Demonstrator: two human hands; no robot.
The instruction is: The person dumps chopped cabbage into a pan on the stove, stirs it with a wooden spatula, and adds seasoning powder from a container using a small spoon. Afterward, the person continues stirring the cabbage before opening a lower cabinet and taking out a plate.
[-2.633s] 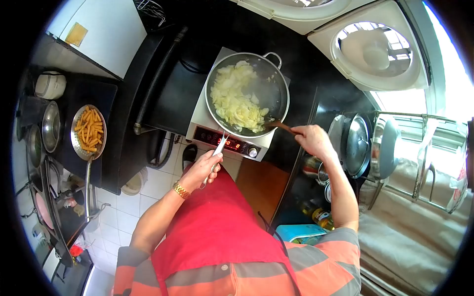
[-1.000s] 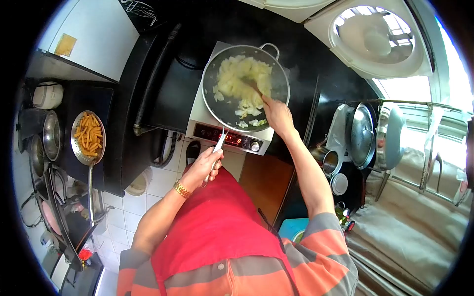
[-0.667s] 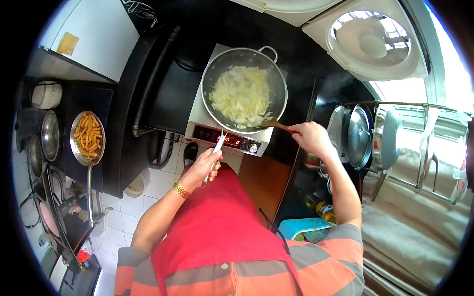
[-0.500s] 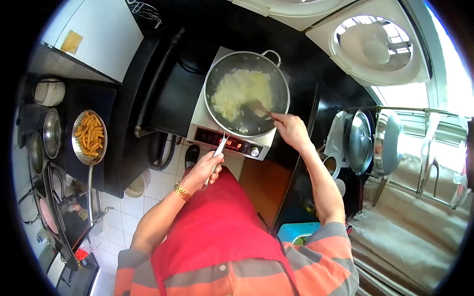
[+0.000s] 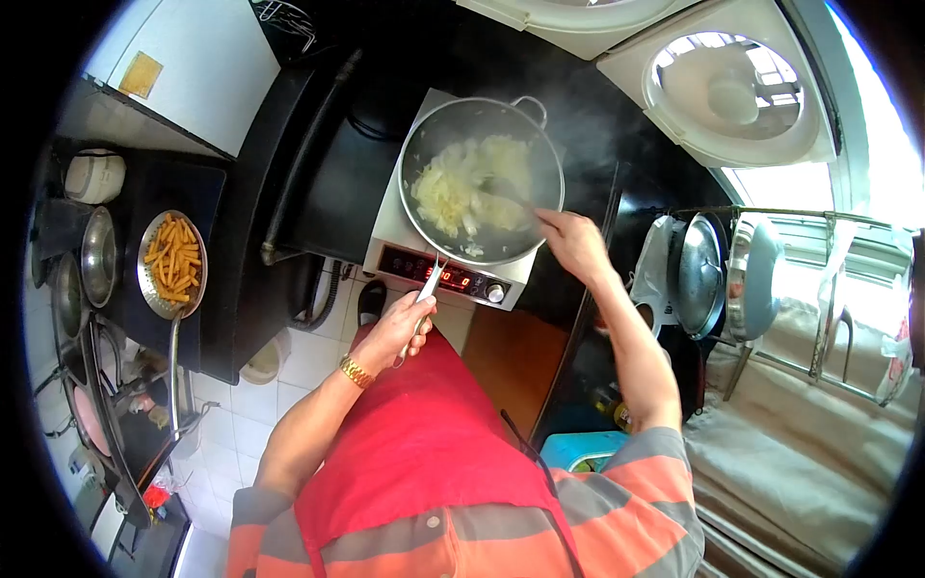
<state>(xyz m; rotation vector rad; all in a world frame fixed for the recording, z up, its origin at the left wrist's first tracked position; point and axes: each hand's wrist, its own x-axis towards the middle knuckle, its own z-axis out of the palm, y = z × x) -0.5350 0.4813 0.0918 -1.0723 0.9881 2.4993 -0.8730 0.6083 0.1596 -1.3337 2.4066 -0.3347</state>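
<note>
A steaming metal pan (image 5: 416, 220) sits on a white induction cooker (image 5: 385, 226) with a lit red display. Chopped pale onion (image 5: 453, 193) lies inside it. My left hand (image 5: 399, 329), with a gold watch at the wrist, is wrapped round the pan's handle (image 5: 432, 282). On the pan's right side my right hand (image 5: 572, 247) is closed round a wooden spatula (image 5: 515, 197). The spatula's blade end is among the onion, partly blurred by steam and motion.
To the left, a long-handled strainer (image 5: 146, 281) holds orange-brown strips. Pans and lids (image 5: 701, 275) hang on a rack at the right. An exhaust hood (image 5: 718, 91) is at the upper right, and a blue container (image 5: 568, 450) stands by my right elbow.
My right hand has moved slightly right and down with the spatula. The onion has shifted in the pan, and more steam shows. My left hand stays on the handle.
</note>
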